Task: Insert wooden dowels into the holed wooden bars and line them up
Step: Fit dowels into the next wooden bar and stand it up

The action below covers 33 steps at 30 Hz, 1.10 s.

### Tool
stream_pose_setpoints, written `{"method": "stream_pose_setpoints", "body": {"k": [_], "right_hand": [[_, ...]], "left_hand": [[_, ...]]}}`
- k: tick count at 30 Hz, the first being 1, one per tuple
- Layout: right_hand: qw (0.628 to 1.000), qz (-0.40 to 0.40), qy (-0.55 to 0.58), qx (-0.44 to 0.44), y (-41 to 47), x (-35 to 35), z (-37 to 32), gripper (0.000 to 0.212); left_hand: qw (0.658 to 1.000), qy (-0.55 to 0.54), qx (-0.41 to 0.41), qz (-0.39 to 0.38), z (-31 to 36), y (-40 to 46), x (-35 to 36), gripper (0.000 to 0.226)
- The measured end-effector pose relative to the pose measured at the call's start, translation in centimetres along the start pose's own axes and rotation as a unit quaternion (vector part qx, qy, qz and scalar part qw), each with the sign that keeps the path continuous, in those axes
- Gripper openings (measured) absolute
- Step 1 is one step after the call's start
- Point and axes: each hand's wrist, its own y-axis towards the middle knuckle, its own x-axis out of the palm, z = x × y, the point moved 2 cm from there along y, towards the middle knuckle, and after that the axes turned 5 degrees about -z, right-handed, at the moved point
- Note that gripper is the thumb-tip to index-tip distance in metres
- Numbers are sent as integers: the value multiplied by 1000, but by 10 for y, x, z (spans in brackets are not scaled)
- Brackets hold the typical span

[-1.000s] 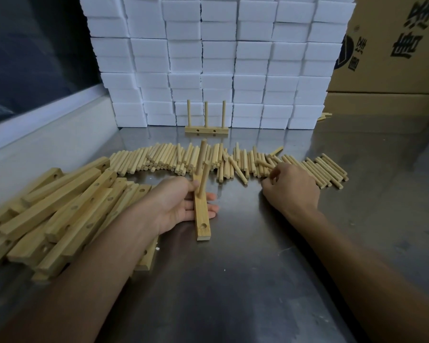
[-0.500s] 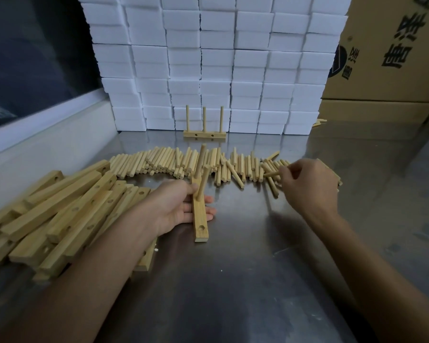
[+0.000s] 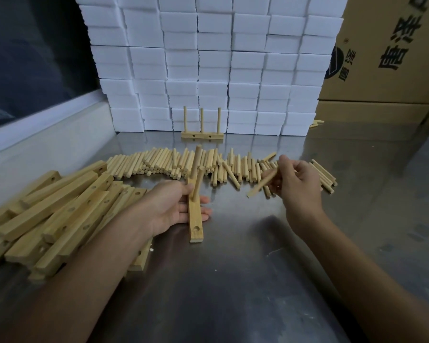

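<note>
- The steel table point(image 3: 245, 280) fills the lower 2/3 of the frame; it is smooth and shiny, so I judge that a dropped dowel would roll or skid off among the others.
- A wall of white blocks point(image 3: 208, 58) stands at the top centre, a cardboard box point(image 3: 386, 50) at the upper right, and a dark window point(image 3: 30, 50) at the upper left.
- A heap of holed bars point(image 3: 60, 214) lies at the left, partly under the left forearm; a sweep of that arm could scatter it.
- A row of loose dowels point(image 3: 174, 162) runs across the middle of the frame.
- A finished bar point(image 3: 202, 137) with 3 upright dowels stands at the foot of the blocks, top centre.
- The left hand point(image 3: 176, 209) lies with fingers nearly straight, under and beside the bar in work point(image 3: 195, 219) at the centre, steadying it; nothing is clenched, so the bar could twist when pressed.
- That bar carries 2 dowels point(image 3: 197, 174), both leaning; the nearest hole point(image 3: 196, 228) is bare. Leaning dowels may be only half seated and could tip.
- The right hand point(image 3: 297, 184), right of centre, pinches 1 dowel point(image 3: 263, 183) between curled fingers, angled down to the left, well apart from the bar. Entered aslant, it could jam or miss the hole.
</note>
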Motion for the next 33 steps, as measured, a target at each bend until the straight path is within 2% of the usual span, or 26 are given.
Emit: {"method": "stream_pose_setpoints", "body": {"k": [7,10,15,19,23,28,30,33], "right_hand": [[994,31,76,77,-3,6,6,24],[994,13,65,84,-5,8,6,25],[991,41,31,121,-7,8,7,19],[994,43,25,101,-7,9,7,22],[996,31,1,88,-7,10,11,17],[996,0,-6,94,-7,12,13,43],[995,3,19,95,-7,14,13,41],[995,21,21,101,-6,14,14,25]], "left_hand": [[1000,2,5,1,0,1,-1,18],[1000,3,9,0,-1,2,-1,22],[1000,-8,17,1,0,3,-3,22],[1000,-6,16,-6,0,3,-4,22],[1000,-8,13,-7,0,3,-4,24],[1000,-8,1,-8,1,3,-4,23],[1000,-9,-2,-7,1,3,-4,21],[1000,-11,-4,-2,1,3,-4,21]]}}
